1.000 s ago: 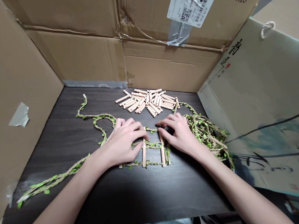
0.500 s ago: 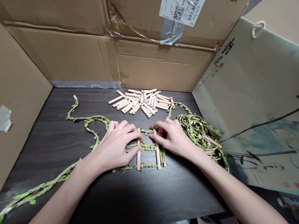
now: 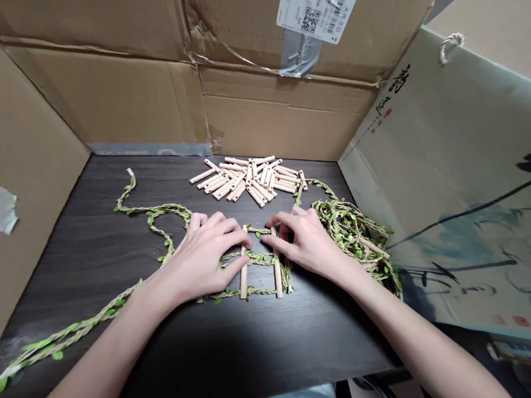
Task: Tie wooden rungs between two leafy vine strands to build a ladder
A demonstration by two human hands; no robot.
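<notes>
Two drilled wooden sticks stand side by side like rungs, joined by leafy braided cords (image 3: 259,259). My left hand (image 3: 211,251) is curled at the left wooden stick (image 3: 244,284), its fingertips and thumb closed against it. With thumb and index finger bent around its upper part, my right hand (image 3: 302,236) holds the right wooden stick (image 3: 278,278). Parts of the cords and another stick's end are hidden under my left hand. Behind my right hand lies a tangled heap of leafy cord (image 3: 351,230) with some sticks in it.
A pile of loose wooden sticks (image 3: 244,179) lies at the back of the dark table (image 3: 264,347). Cord ends (image 3: 68,326) run out to the left. Cardboard walls (image 3: 284,113) stand at the back and left, a painted paper bag (image 3: 464,200) at the right.
The whole view has shifted slightly. Both hands stay at the same two sticks, with hardly any visible movement of the fingers.
</notes>
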